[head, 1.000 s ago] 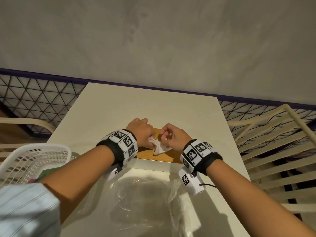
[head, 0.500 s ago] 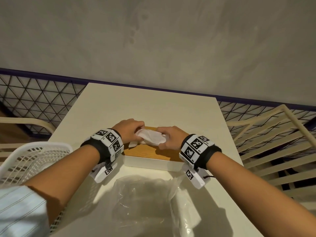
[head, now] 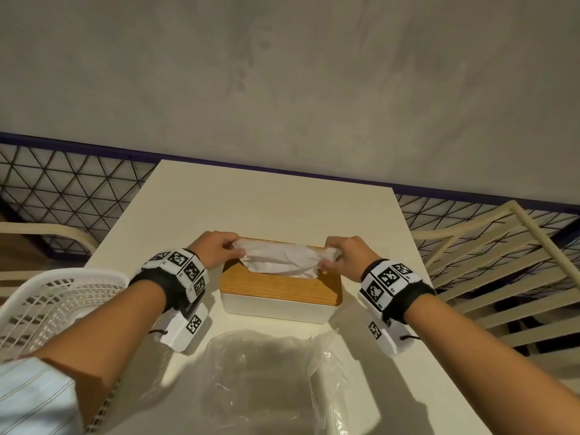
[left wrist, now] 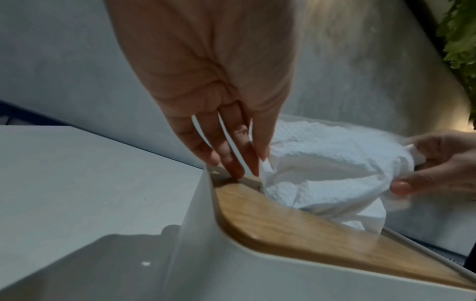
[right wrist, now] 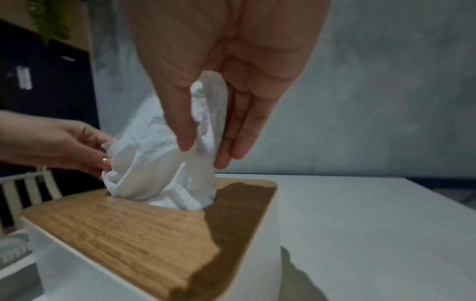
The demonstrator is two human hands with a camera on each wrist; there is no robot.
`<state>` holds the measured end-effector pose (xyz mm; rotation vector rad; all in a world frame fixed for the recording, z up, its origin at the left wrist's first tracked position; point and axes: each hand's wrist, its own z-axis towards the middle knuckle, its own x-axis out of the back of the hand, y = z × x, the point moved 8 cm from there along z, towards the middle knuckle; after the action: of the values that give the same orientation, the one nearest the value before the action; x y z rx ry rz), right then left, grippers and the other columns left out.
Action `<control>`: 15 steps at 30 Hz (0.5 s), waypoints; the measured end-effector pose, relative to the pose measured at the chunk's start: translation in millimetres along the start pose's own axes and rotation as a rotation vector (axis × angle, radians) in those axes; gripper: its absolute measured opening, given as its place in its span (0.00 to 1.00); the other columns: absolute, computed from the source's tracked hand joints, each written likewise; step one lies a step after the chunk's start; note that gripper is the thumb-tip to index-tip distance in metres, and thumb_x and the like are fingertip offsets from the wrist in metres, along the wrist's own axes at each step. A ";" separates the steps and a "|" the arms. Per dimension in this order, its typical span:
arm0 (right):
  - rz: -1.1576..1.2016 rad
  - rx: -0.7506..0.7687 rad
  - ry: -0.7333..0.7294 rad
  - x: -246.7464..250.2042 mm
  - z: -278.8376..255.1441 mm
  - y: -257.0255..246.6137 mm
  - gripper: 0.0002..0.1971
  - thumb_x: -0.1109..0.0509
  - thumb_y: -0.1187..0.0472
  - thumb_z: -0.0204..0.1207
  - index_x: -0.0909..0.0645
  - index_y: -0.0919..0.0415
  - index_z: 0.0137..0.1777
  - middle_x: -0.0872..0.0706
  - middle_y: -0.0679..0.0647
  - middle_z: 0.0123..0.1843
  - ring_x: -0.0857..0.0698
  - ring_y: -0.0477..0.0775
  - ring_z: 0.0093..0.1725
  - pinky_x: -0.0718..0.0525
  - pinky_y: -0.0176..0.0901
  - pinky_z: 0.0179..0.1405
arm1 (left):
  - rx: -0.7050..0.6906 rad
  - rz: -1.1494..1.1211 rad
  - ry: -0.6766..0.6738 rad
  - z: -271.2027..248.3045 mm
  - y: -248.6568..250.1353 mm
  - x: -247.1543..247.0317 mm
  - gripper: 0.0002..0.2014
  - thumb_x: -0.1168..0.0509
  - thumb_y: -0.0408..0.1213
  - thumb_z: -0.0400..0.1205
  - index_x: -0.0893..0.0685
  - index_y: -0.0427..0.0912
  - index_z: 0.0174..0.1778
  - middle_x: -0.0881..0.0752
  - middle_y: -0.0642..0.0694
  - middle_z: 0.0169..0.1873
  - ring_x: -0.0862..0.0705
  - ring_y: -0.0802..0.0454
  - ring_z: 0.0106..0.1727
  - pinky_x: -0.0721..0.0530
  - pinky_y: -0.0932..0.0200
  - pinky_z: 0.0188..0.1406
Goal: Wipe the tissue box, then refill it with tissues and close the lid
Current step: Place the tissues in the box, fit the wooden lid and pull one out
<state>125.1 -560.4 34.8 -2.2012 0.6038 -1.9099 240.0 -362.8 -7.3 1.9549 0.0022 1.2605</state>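
Nearest the person, just in front of the tissue box [head: 276, 301], a crumpled clear plastic wrapper [head: 266, 375] lies on the white table [head: 282, 199]. A white slatted basket [head: 56, 299] sits to the left of the box. The box stands mid-table, white-walled, with its wooden lid [head: 279, 285] on. A white tissue [head: 284, 257] rises from the lid's slot and stretches sideways above it. The left hand [head: 215, 251] pinches the tissue's left end between thumb and curled fingers; the right hand [head: 346, 255] pinches the right end the same way. Beyond the box the table runs to a grey wall.
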 end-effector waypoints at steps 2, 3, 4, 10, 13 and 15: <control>0.103 -0.101 0.066 -0.7 0.3 11.6 0.11 0.32 0.61 0.76 0.23 0.66 0.56 0.15 0.67 0.52 0.21 0.58 0.42 0.23 0.43 0.41 | 0.030 -0.091 0.026 0.5 -3.8 -0.3 0.05 0.35 0.35 0.80 0.21 0.43 0.39 0.21 0.51 0.29 0.20 0.58 0.34 0.28 0.70 0.32; 0.155 -0.150 0.104 -2.1 0.9 18.4 0.08 0.33 0.63 0.77 0.24 0.64 0.53 0.15 0.69 0.51 0.19 0.60 0.41 0.18 0.47 0.42 | 0.048 -0.173 0.039 0.7 -6.4 -0.4 0.05 0.36 0.32 0.80 0.20 0.43 0.38 0.19 0.50 0.30 0.18 0.64 0.30 0.24 0.73 0.34; 0.197 -0.203 0.133 -4.1 1.1 24.9 0.05 0.34 0.64 0.77 0.26 0.63 0.50 0.16 0.70 0.51 0.18 0.61 0.40 0.16 0.51 0.42 | 0.065 -0.254 0.061 0.4 -8.8 0.2 0.08 0.37 0.29 0.81 0.19 0.44 0.37 0.17 0.48 0.30 0.16 0.65 0.27 0.21 0.74 0.35; 0.396 -0.283 0.215 -16.2 -5.5 39.5 0.19 0.33 0.61 0.78 0.29 0.67 0.66 0.18 0.64 0.50 0.20 0.59 0.46 0.26 0.38 0.44 | 0.059 -0.338 0.283 -9.5 -7.5 18.5 0.09 0.41 0.27 0.82 0.18 0.43 0.43 0.15 0.50 0.31 0.17 0.68 0.26 0.22 0.80 0.33; 0.504 -0.326 0.200 -25.0 -16.0 52.1 0.25 0.28 0.56 0.74 0.31 0.64 0.67 0.20 0.57 0.46 0.21 0.54 0.45 0.24 0.42 0.46 | 0.110 -0.315 0.282 -13.9 -9.6 16.3 0.07 0.38 0.31 0.81 0.19 0.44 0.51 0.16 0.48 0.42 0.17 0.55 0.40 0.25 0.69 0.38; 0.504 -0.367 0.118 -35.8 -26.1 62.3 0.32 0.27 0.52 0.72 0.34 0.61 0.72 0.20 0.58 0.55 0.21 0.55 0.51 0.24 0.42 0.51 | 0.187 -0.350 0.181 -15.7 -16.4 4.9 0.16 0.34 0.34 0.78 0.22 0.43 0.63 0.20 0.47 0.52 0.21 0.51 0.48 0.26 0.67 0.42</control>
<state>84.0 -598.7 -17.1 -1.8649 1.4702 -1.7624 236.8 -340.0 -10.6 1.8835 0.5472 1.2289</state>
